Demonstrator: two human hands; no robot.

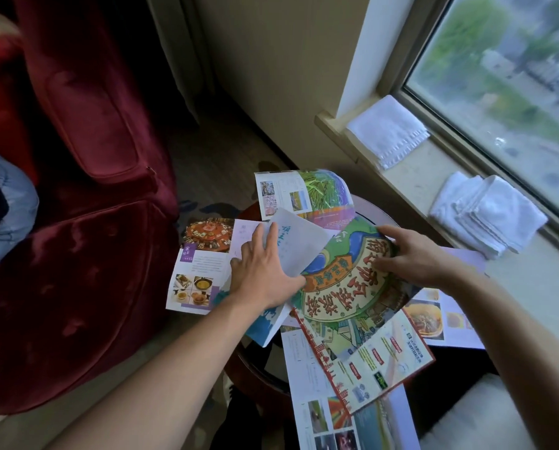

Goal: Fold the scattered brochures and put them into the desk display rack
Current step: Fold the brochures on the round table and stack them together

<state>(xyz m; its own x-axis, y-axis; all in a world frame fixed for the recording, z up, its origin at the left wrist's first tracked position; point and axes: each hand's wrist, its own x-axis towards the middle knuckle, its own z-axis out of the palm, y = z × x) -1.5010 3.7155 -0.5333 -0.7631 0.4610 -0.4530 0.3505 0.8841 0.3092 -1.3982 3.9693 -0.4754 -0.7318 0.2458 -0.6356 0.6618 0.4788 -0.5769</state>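
1. While both hands are busy over the table, the biggest thing in view is the red armchair (76,222) on the left, sitting just beside the brochure pile.
2. Window (505,76) takes up the upper right, with a sill (434,170) below it holding two stacks of white towels (386,131), well apart from each other.
3. Small round table (255,368) is mostly buried under brochures, only bits of its dark rim showing.
4. Map brochure (346,297) with the big red characters lies on top of the pile, middle of the table, overlapping other sheets.
5. Food brochure (203,271) hangs off the table's left edge, next to the armchair.
6. Green brochure (307,196) curls up at the far side of the pile.
7. White leaflet (294,245) sits tilted under the left hand.
8. Left hand (261,274): fingers fairly straight and spread, pressing flat on the white leaflet, not curled round anything as far as I can see.
9. Right hand (414,254): fingers bent down onto the far edge of the map brochure; can't tell if it's really gripping it or just pressing.
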